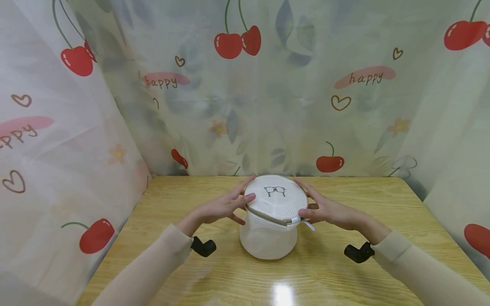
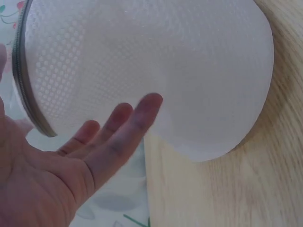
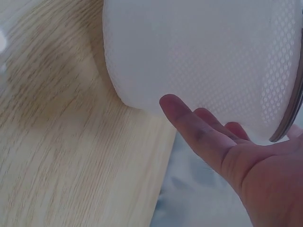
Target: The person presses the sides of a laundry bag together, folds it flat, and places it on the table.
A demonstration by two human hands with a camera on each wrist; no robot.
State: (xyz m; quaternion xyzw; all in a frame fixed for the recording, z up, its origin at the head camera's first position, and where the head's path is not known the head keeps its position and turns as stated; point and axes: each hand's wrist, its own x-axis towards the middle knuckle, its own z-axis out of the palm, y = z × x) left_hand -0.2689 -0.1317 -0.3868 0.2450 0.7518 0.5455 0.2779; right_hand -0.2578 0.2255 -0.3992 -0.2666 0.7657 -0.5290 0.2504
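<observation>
A white cylindrical mesh laundry bag [image 1: 269,242] stands on the wooden table, its round zipped lid [image 1: 276,193] tilted toward me and printed with a small line drawing. My left hand [image 1: 223,206] holds the lid's left edge, thumb on top and the other fingers spread down the side. On the opposite edge my right hand [image 1: 325,208] holds the bag likewise, its thumb near the zipper pull and a white tab [image 1: 308,225]. In the left wrist view the zipper [image 2: 26,90] curves past the palm; in the right wrist view the fingers [image 3: 196,130] lie along the mesh.
The wooden table [image 1: 183,272] reaches back to a curtain [image 1: 260,106] printed with cherries and hearts. More of this cloth hangs at the left and right sides. Each wrist carries a small black camera mount.
</observation>
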